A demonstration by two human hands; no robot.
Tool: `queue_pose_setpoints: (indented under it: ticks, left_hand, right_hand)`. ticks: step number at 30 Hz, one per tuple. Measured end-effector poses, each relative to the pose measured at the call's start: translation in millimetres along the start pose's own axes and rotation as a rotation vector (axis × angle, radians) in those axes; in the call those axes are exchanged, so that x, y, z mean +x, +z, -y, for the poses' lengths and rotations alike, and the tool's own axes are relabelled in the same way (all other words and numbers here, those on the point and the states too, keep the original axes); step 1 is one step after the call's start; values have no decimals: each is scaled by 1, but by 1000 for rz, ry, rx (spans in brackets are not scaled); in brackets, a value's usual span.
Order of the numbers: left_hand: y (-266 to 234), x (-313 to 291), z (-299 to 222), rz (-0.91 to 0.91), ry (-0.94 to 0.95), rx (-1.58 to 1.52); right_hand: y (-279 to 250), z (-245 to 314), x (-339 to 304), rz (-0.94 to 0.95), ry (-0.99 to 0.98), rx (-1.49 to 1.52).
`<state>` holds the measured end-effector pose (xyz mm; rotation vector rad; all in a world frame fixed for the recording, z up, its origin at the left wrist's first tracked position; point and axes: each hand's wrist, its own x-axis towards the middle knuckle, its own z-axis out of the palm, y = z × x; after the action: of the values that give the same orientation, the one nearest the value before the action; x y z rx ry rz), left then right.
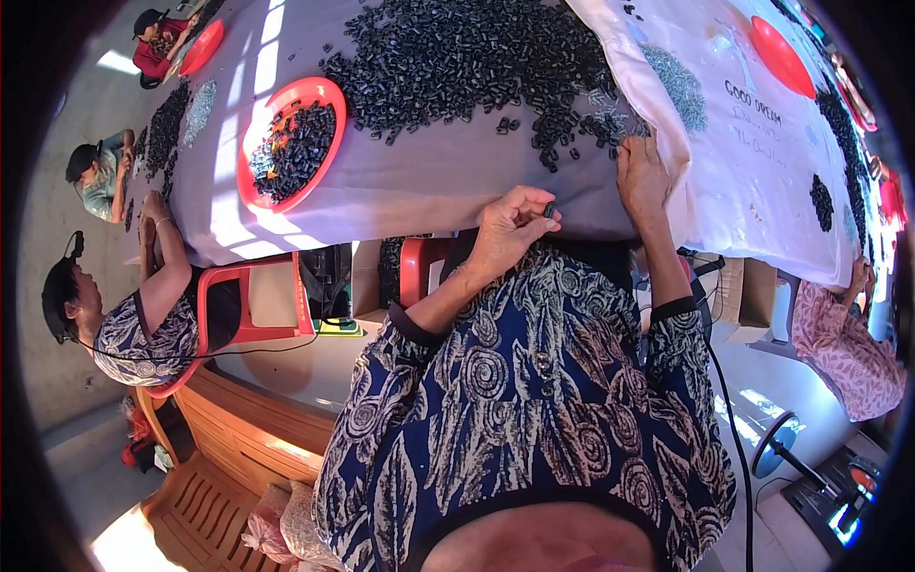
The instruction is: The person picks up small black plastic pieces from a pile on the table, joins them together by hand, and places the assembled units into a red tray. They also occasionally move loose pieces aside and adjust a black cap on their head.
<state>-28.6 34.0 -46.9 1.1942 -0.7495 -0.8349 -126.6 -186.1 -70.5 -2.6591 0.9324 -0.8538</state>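
My left hand (515,225) is raised just above the table's near edge, its thumb and fingers pinching a small black plastic piece (550,210). My right hand (644,176) reaches over the cloth to the right of it. Its fingertips are drawn together at a small heap of shiny metal pieces (629,122); whatever they grip is too small to make out. Beyond both hands spreads a wide pile of short black plastic pieces (467,62). A red plastic bowl (338,124) to the left holds many similar black pieces (297,153).
A white printed cloth (753,191) covers the table's right part, with more shiny small pieces (677,86) and a second red bowl (783,57). Other people sit around, one at the left (143,324). A red chair (248,296) and wooden bench (238,419) stand behind.
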Motion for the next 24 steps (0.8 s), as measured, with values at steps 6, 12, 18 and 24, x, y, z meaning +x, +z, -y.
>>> queue_pose_setpoints:
  ticks: [6, 12, 18, 24]
  left_hand:
    - [0, 1, 4, -155, 120, 245]
    - [-13, 8, 0, -360, 114, 176]
    - [-101, 24, -20, -766, 426, 430]
    - [-186, 2, -50, -1228, 280, 916]
  right_hand:
    - [1, -4, -1, -167, 12, 172]
    - [-4, -4, 0, -187, -14, 231]
    - [-4, -4, -1, -149, 18, 224]
    - [-3, -6, -2, -147, 11, 221]
